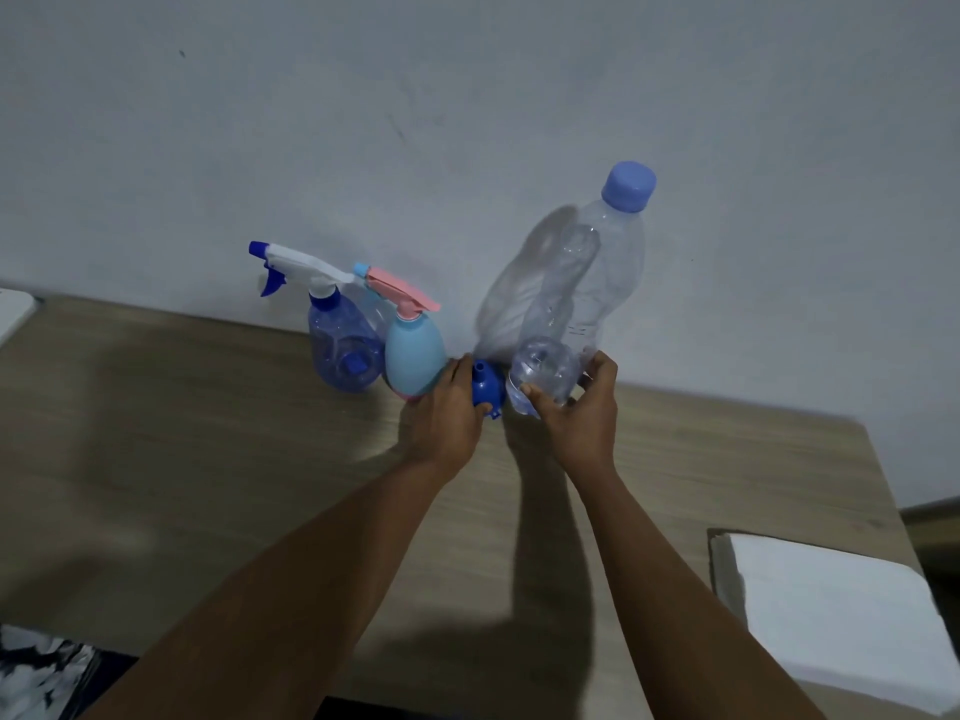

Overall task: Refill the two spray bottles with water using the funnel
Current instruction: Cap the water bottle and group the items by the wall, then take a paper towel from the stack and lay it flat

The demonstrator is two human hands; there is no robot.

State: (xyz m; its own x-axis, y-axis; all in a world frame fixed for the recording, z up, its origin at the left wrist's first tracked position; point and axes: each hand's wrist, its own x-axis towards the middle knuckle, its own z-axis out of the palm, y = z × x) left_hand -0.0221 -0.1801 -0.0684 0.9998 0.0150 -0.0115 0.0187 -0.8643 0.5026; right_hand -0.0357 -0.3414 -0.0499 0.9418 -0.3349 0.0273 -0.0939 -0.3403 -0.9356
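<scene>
Grip of the left hand [449, 410] is closed on the funnel [488, 389], thumb under its rim and fingers over it, near the far edge of the surface [208, 433]. Grip of the right hand [576, 413] holds the water bottle [587, 283] by its base, thumb on the near side and fingers behind. It leans back toward the wall [363, 122], its cap [628, 187] on. Just left of the funnel stand the pale spray bottle [415, 356] and, beside it, the clear blue spray bottle [337, 350], both at the far edge. White paper [831, 615] lies at the near right corner.
</scene>
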